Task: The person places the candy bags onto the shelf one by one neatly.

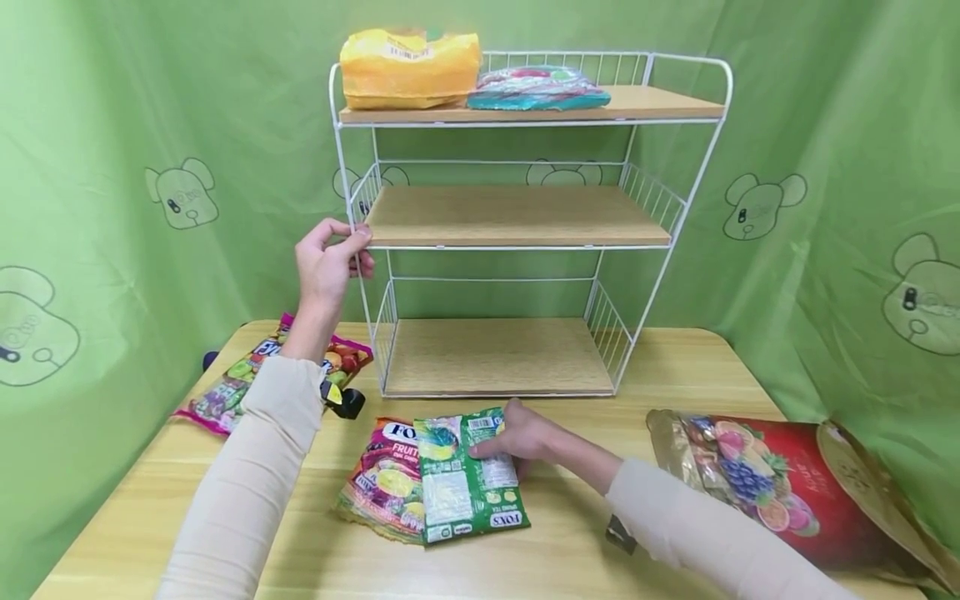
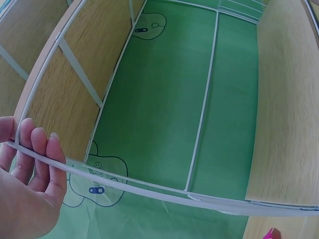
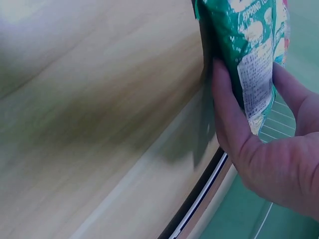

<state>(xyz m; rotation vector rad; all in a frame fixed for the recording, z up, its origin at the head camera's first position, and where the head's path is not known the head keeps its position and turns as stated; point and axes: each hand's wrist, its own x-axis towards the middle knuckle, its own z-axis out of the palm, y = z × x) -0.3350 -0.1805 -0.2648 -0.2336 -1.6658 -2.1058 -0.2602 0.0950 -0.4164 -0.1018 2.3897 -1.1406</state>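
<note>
My left hand point(image 1: 330, 258) grips the left front post of a white wire rack point(image 1: 678, 221) at its middle shelf; the left wrist view shows fingers point(image 2: 52, 149) curled round the wire. With my right hand point(image 1: 525, 433) I hold a green Fox's candy bag point(image 1: 476, 479), thumb on its printed face and fingers at its underside in the right wrist view. The green bag overlaps a red and purple Fox's fruit candy bag point(image 1: 386, 483) on the table in front of the rack.
On the top shelf sit a yellow package point(image 1: 408, 71) and a teal bag point(image 1: 536, 90). A colourful candy bag point(image 1: 240, 379) lies at the table's left, partly behind my left forearm. At the right lies a large red and gold bag point(image 1: 795, 483). Green curtains point(image 1: 90, 208) surround the table point(image 1: 562, 558).
</note>
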